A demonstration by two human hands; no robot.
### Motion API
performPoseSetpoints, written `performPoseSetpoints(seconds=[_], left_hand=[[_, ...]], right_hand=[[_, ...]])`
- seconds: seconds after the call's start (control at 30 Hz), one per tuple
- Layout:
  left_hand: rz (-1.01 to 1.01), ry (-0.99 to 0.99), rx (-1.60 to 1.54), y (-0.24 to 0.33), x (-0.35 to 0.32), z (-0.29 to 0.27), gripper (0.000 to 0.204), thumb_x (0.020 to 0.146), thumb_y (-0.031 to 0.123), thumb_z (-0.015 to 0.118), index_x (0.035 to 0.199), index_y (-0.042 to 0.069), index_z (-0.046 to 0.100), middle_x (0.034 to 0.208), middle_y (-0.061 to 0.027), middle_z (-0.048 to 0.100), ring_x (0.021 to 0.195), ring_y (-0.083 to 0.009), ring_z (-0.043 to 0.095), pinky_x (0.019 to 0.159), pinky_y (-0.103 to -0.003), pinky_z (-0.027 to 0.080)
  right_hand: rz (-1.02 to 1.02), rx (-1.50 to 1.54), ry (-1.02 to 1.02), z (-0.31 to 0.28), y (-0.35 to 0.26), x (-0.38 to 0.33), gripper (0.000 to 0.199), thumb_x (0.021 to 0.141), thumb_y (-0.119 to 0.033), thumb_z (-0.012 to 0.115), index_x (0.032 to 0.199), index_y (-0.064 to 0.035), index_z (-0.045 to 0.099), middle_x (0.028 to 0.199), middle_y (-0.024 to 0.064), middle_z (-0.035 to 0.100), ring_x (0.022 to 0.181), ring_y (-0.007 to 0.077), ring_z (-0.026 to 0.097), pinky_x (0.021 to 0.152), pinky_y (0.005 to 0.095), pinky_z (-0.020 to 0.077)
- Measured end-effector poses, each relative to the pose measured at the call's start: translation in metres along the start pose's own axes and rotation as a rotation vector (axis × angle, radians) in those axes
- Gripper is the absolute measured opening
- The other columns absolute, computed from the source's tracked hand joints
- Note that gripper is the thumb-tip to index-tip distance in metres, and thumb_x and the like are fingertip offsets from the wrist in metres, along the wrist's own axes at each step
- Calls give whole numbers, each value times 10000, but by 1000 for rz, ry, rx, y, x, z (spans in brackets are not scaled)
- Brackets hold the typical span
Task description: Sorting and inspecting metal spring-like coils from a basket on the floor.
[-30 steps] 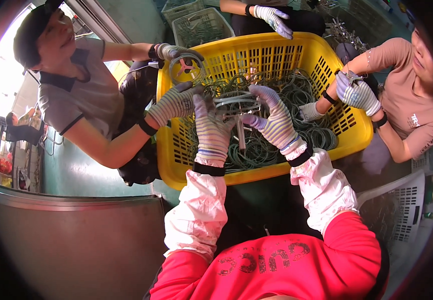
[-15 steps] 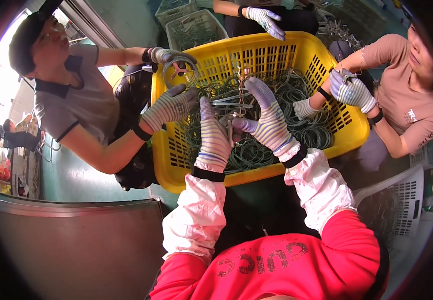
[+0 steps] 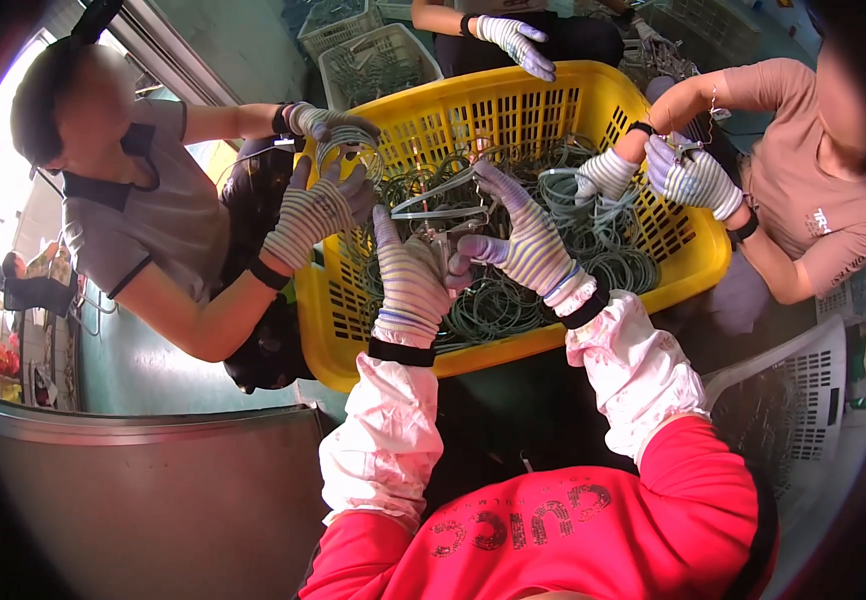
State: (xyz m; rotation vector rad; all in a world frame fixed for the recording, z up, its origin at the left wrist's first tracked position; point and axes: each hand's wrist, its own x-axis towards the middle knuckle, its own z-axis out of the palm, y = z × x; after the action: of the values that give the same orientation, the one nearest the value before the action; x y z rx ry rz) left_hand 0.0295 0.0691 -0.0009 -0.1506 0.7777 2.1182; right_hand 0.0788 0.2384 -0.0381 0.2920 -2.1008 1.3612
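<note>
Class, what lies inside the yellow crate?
The yellow crate holds tangled grey-green wire rings. The left hand and right hand cover some, so the crate's floor stays hidden.

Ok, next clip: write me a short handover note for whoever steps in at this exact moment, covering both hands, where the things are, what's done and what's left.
Left hand, in a striped knit glove: closed around a small metal clip piece over the yellow slatted plastic crate.
Right hand, same kind of glove: fingers on that piece and on a grey-green wire loop lifted off the pile.
Things: the crate holds a deep tangle of grey-green wire rings. Three other people's gloved hands work around its rim.
Done: one loop picked up.
Left: most rings remain in the crate; whether loop and clip are joined cannot be seen.
</note>
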Motion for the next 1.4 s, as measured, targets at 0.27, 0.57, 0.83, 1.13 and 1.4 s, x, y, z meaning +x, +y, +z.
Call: performPoseSetpoints(seconds=[0.27, 0.57, 0.83, 1.13, 1.4], left_hand=[[-39, -184, -19, 4, 0, -13, 1002, 807, 904, 270, 1262, 54, 544, 900, -168, 688, 440, -211, 481, 332, -294, 316], [-60, -223, -38, 5, -7, -8, 977, 835, 878, 272, 1283, 56, 549, 923, -173, 692, 410, -201, 465, 322, -291, 315], [-44, -236, -17, 6, -8, -5, 973, 864, 841, 257, 1352, 34, 494, 989, -193, 672, 401, -158, 412, 337, -265, 302], [-54, -217, -52, 7, -4, -6, 1021, 833, 883, 248, 1270, 14, 558, 925, -151, 692, 428, -185, 460, 325, -283, 309], [71, -35, 116, 11, -13, 3, 1055, 788, 930, 234, 1290, 60, 556, 1036, -128, 702, 443, -179, 422, 370, -276, 264]], right_hand=[[-65, 63, -35, -2, -1, 3, 962, 741, -335, 855, 1522, -117, 336, 1487, 131, 458, 1391, 283, 420, 1156, 402, 339], [-58, 266, -36, -3, -9, 6, 925, 724, -377, 864, 1479, -124, 394, 1434, 98, 488, 1334, 226, 450, 1142, 404, 337], [-36, 238, 10, -1, -7, 4, 753, 708, -287, 886, 1335, -117, 506, 1214, 56, 587, 1143, 205, 553, 1034, 370, 441], [21, 185, -1, -1, -5, 1, 706, 725, -280, 876, 1325, -120, 540, 1195, 62, 600, 1090, 203, 580, 966, 362, 479], [6, 281, 116, -5, 3, 3, 902, 790, -324, 829, 1530, -145, 345, 1284, 101, 573, 1130, 206, 562, 970, 358, 481]])
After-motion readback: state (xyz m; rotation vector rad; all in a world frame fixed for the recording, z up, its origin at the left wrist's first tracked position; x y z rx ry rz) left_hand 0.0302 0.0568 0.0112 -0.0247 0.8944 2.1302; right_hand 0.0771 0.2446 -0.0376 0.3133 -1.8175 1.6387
